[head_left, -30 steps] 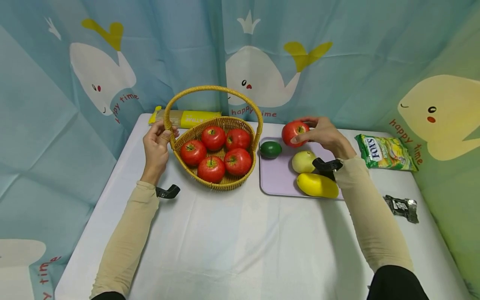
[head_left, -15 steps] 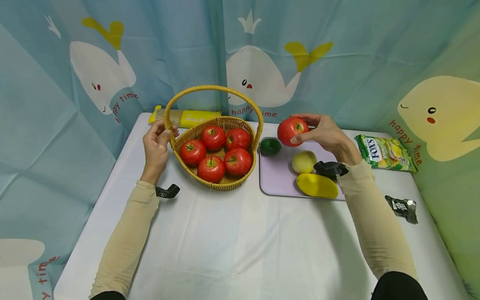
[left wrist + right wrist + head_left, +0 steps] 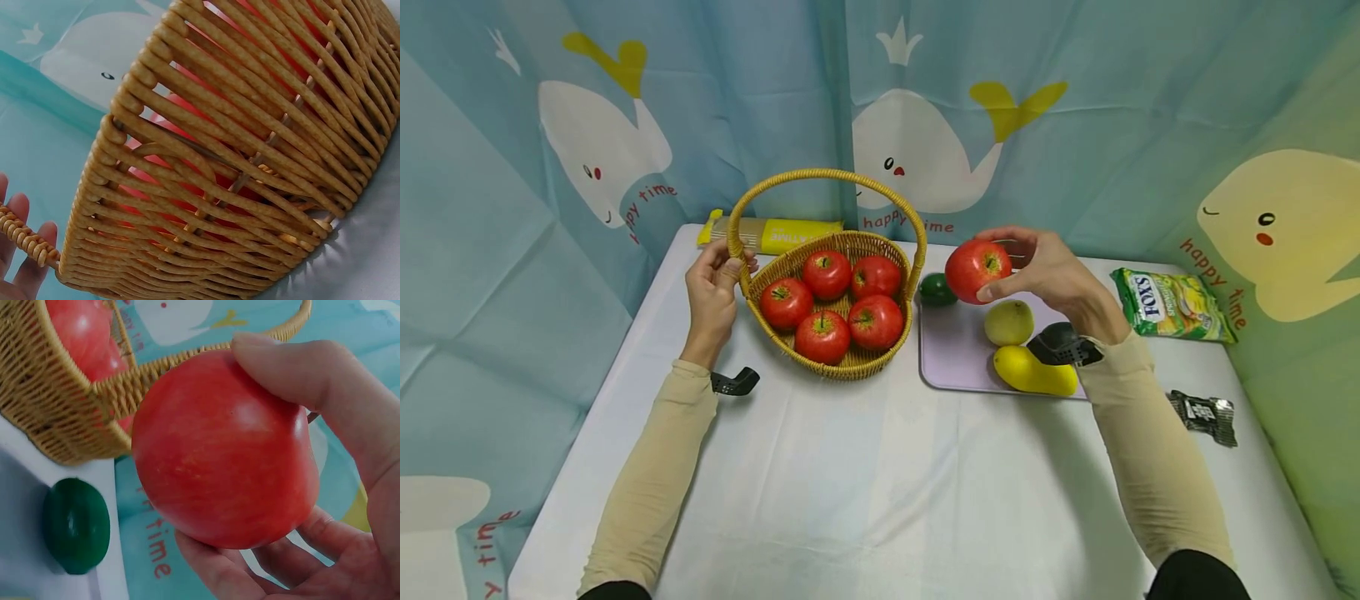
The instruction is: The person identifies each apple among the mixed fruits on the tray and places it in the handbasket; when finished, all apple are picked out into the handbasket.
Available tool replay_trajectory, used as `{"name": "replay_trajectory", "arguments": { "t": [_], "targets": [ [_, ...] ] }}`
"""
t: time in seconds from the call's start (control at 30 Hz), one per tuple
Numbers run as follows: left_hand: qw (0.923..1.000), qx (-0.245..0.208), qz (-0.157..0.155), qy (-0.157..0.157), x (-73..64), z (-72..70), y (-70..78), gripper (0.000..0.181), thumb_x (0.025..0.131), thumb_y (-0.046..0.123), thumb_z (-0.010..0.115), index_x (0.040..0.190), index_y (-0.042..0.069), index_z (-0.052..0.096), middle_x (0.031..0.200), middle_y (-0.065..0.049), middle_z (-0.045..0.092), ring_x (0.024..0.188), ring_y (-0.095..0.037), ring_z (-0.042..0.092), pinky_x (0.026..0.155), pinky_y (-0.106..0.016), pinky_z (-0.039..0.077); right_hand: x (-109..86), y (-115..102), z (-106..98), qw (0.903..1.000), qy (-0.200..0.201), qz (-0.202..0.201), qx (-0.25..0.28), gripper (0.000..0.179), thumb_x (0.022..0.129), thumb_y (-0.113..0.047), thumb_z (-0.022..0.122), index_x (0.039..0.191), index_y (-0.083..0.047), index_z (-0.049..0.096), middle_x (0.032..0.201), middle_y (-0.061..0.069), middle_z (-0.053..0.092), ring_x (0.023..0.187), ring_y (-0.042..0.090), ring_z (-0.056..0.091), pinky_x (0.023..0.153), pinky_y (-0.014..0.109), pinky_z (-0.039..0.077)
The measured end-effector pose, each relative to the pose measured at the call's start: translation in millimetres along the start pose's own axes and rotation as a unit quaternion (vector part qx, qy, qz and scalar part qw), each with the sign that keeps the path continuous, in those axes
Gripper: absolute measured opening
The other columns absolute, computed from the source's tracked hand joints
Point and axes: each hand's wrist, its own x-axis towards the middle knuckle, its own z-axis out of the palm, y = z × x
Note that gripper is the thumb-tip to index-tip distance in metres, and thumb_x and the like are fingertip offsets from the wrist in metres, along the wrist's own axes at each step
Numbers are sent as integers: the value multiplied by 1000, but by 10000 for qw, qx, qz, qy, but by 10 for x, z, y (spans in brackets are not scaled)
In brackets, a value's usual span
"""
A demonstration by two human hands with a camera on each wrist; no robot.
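Note:
In the head view a yellow wicker basket [image 3: 850, 367] with a tall arched handle [image 3: 823, 175] holds several red apples [image 3: 823, 337]. My left hand [image 3: 713, 292] grips the handle low on its left side; in the left wrist view its fingers [image 3: 47, 234] curl round the wrapped handle. My right hand [image 3: 1048, 271] holds another red apple [image 3: 973, 271] between thumb and fingers, raised over the back of the lilac tray [image 3: 955, 367]. The right wrist view shows this apple [image 3: 225, 456] large, its underside resting on the fingers, with the basket [image 3: 62, 412] behind it.
On the tray lie a dark green fruit [image 3: 937, 289], a pale green round fruit [image 3: 1009, 322] and a yellow mango [image 3: 1033, 371]. A yellow packet [image 3: 790, 237] is behind the basket. At the right are a green FOX'S bag [image 3: 1172, 306] and a small black wrapped snack [image 3: 1206, 417].
My right hand has carried its apple leftward, toward the basket, so it now overlaps the dark green fruit's edge. The left hand and the basket have stayed in place.

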Motion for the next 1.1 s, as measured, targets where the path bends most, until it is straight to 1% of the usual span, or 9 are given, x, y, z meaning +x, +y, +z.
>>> {"name": "replay_trajectory", "arguments": {
  "t": [0.17, 0.37, 0.57, 0.7, 0.83, 0.93, 1.1],
  "targets": [
    [10000, -32, -90, -2, -4, 8, 9, 21, 107, 0, 55, 121, 8, 69, 102, -4, 71, 96, -20, 71, 92, -26, 63, -60, -69, 69, 10000, -37, -74, -11, 78, 72, 0, 95, 141, -16, 62, 129, 5, 68, 119, 26, 62, 92, 29, 63],
    [9999, -85, -92, 10, -5, 9, 9, 20, 107, 0, 55, 120, 9, 69, 102, -3, 71, 95, -17, 71, 92, -26, 63, -80, -111, 139, 9992, -64, -344, -169, 77, 70, -1, 97, 139, -15, 66, 128, 2, 70, 118, 24, 64, 93, 27, 62],
    [10000, -26, 7, -2, -2, 5, 0, 20, 108, 2, 56, 121, 7, 68, 103, -4, 71, 94, -21, 70, 90, -27, 62, -90, -133, 222, 9983, -63, -563, -163, 73, 72, -1, 96, 139, -13, 67, 127, 1, 72, 118, 25, 64, 92, 28, 62],
    [10000, -33, 23, -6, 1, 7, 0, 20, 108, 1, 55, 121, 8, 68, 103, -4, 71, 94, -20, 70, 90, -27, 63, -96, -134, 299, 9982, -105, -566, -193, 71, 74, -4, 94, 139, -14, 67, 128, 2, 71, 117, 24, 64, 91, 28, 62],
    [10000, -64, 21, -18, -2, 10, -1, 20, 108, 1, 54, 122, 6, 68, 104, -4, 70, 95, -18, 70, 91, -26, 62, -90, -114, 382, 9982, -122, -587, -87, 71, 73, -4, 95, 139, -13, 68, 127, 3, 72, 117, 25, 64, 90, 29, 63],
    [9999, -123, -19, -2, -3, 11, -4, 20, 108, 0, 54, 121, 7, 68, 103, -5, 70, 95, -18, 70, 91, -26, 62, -80, -92, 444, 9970, -233, -733, 28, 71, 72, -2, 95, 138, -13, 69, 126, 3, 73, 117, 26, 64, 90, 30, 64],
    [9999, -143, -42, 11, -4, 7, -3, 20, 107, 0, 55, 120, 7, 69, 102, -5, 70, 95, -19, 70, 92, -26, 63, -66, -68, 537, 9927, -558, -1044, 216, 72, 71, 1, 95, 137, -11, 70, 129, 5, 73, 119, 28, 64, 90, 34, 66]
  ]
}}
